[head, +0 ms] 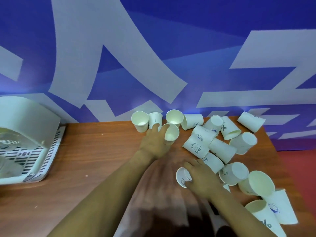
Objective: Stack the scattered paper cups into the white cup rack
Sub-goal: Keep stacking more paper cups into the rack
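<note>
Matt white paper cups [196,146], smooth wood-grain table [95,151], perforated white plastic rack [42,156]

The white cup rack [25,142] was cut off by the left edge and blurred. The lowest paper cup [263,218] ran past the bottom edge. The right hand [201,178] hid part of one cup [181,177].

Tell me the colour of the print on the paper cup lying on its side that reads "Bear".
Dark blue on white: the Bear paper cup shows a bear face outline above the word, seen in the head view.
</note>
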Demonstrator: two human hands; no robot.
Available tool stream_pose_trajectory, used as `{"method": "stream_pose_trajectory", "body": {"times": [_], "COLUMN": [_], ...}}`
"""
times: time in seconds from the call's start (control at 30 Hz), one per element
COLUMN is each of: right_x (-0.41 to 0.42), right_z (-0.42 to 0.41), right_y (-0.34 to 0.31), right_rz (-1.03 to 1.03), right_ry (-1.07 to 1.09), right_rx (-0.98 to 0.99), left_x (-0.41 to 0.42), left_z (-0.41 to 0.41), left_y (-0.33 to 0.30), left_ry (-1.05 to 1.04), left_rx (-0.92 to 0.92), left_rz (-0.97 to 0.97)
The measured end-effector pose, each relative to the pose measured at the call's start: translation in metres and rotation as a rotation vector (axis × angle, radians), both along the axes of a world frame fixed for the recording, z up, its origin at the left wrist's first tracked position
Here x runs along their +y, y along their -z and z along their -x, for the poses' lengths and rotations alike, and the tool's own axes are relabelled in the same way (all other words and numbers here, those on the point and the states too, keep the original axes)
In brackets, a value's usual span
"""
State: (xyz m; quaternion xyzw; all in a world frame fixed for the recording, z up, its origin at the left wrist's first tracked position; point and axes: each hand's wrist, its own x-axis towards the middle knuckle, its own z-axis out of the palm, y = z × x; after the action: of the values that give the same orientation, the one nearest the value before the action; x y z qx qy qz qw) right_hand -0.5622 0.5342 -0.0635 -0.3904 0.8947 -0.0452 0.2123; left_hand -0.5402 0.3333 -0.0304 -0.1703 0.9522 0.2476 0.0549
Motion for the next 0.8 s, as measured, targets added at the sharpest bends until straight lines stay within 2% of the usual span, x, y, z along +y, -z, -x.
{"method": "stream_pose_trajectory", "body": {"times": [0.2, 0.5, 0.6, 0.73, 0.8], "right_x": [-0.020, -0.021, -0.017, -0.010, -0.008], "right_z": [0.018, 0.019, 0.020, 0.010, 0.002], "right_y": [0.014, 0.022, 0.008, -0.015, -0.022], "right_rz": [0.010, -0.011, 0.032, 0.071, 0.135], "right_ry": [0.006, 0.083, 0.184, 0.269, 0.335], "right_rx": [0.001, -0.076, -0.134, -0.072, -0.109], "left_x": [-0.003, -0.005, -0.005, -0.003, -0.005], "left_z": [0.030, 0.038, 0.028, -0.015, -0.040], "left_y": [0.023, 0.035, 0.024, 0.007, 0.000], "left_ry": [0.026, 0.018, 0.007, -0.042, -0.076], "left_rx": [-0.032, -0.024, -0.007, 0.062, 0.076], "left_rz": [0.100, 0.056, 0.015, -0.113, -0.126]}}
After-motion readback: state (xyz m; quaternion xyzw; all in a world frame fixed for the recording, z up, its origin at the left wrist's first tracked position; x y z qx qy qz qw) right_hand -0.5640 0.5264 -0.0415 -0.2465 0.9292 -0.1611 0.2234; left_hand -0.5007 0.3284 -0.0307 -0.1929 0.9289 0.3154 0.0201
